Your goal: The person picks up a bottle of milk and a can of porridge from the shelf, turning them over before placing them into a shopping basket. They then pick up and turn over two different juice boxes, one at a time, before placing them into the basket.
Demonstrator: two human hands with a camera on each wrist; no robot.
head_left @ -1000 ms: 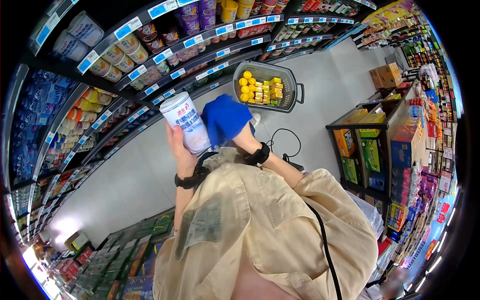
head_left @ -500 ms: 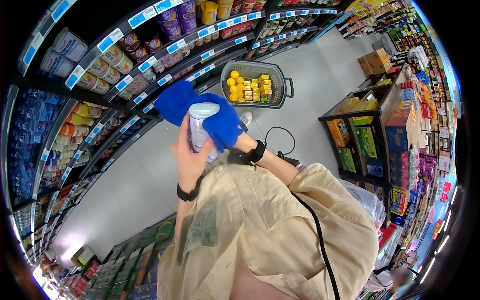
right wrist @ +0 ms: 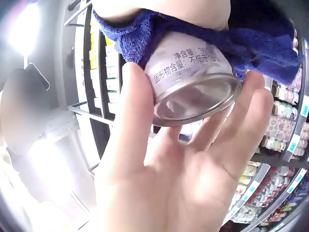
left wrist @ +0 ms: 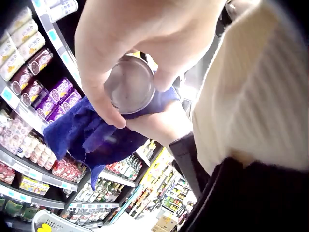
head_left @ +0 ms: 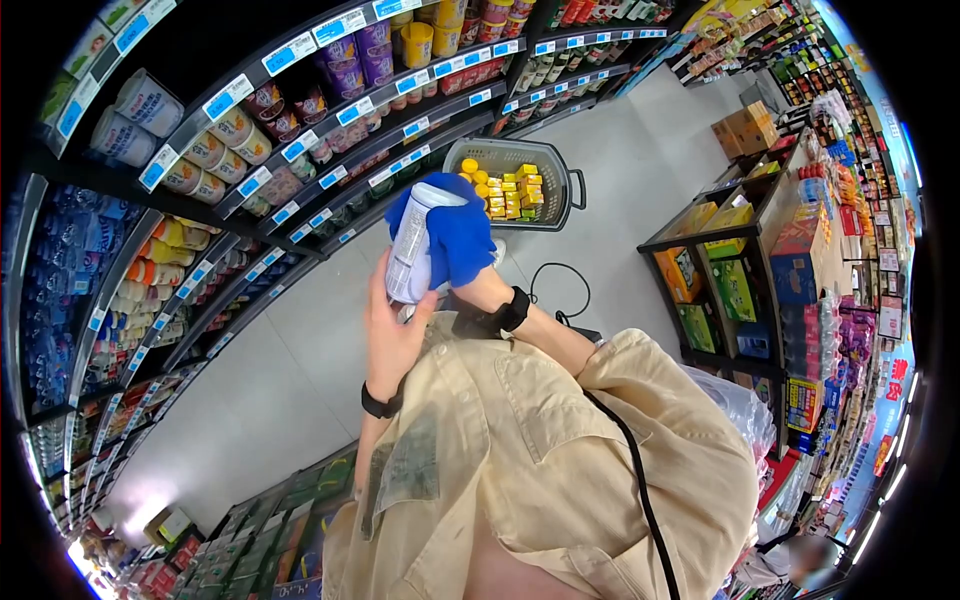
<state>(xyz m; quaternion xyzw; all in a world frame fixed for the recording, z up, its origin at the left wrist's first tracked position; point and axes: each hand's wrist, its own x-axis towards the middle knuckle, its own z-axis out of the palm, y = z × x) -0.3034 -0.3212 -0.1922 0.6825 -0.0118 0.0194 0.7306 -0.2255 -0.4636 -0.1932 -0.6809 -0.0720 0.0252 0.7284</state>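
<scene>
In the head view my left hand (head_left: 393,345) holds a white can (head_left: 408,252) near its lower end, thumb on one side and fingers on the other. A blue cloth (head_left: 462,243) wraps the can's far end and right side, with my right hand (head_left: 484,288) on it. The left wrist view shows the can's metal base (left wrist: 130,87) between the left hand's (left wrist: 145,31) fingers. Printed text faces the camera on the can (right wrist: 181,55) in the right wrist view. There the cloth (right wrist: 256,48) hides its upper part and part of the right hand (right wrist: 169,9).
A grey basket (head_left: 573,190) with yellow goods stands on the floor beyond the hands. Stocked shelves (head_left: 330,135) run along the left and far side. Display racks (head_left: 690,215) stand at the right, and a black cable (head_left: 562,264) lies looped on the floor.
The can was upright with its front label showing; it has turned and now leans, another side visible. The cloth went from beside the can to across it, and its loose left part has drawn in.
</scene>
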